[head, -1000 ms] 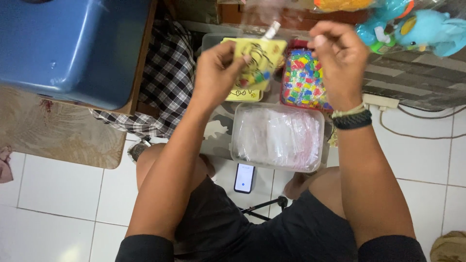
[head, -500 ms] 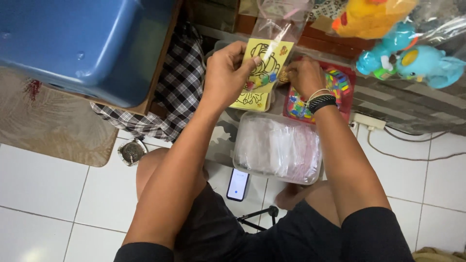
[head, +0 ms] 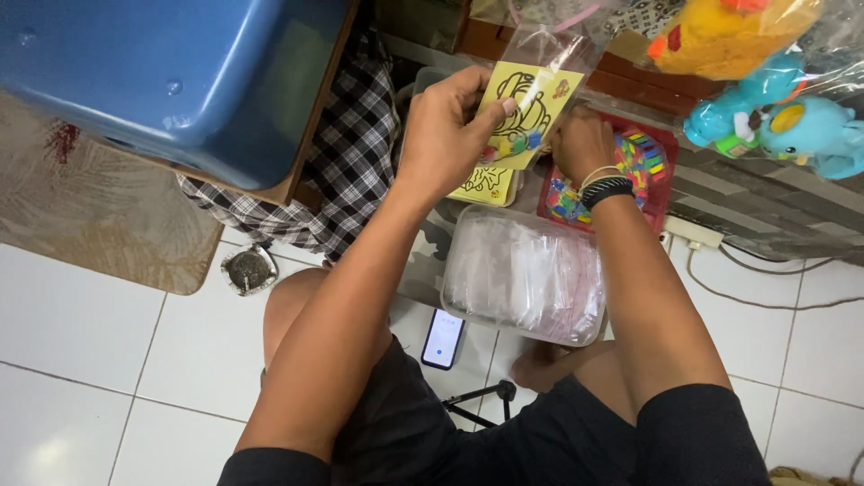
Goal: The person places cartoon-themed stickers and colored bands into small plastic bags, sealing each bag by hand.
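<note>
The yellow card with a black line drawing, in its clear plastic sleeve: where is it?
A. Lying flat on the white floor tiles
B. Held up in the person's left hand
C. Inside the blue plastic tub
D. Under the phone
B: the left hand grips the yellow card with a black line drawing by its left edge, lifted above the clear plastic box of bags, while the right hand is at its lower right edge.

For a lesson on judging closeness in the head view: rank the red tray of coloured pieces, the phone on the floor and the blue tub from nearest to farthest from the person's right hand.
From the right hand:
1. Red tray of coloured pieces, directly under and beside it.
2. Phone, below on the white floor, between the knees.
3. Blue tub, far at upper left.
</note>
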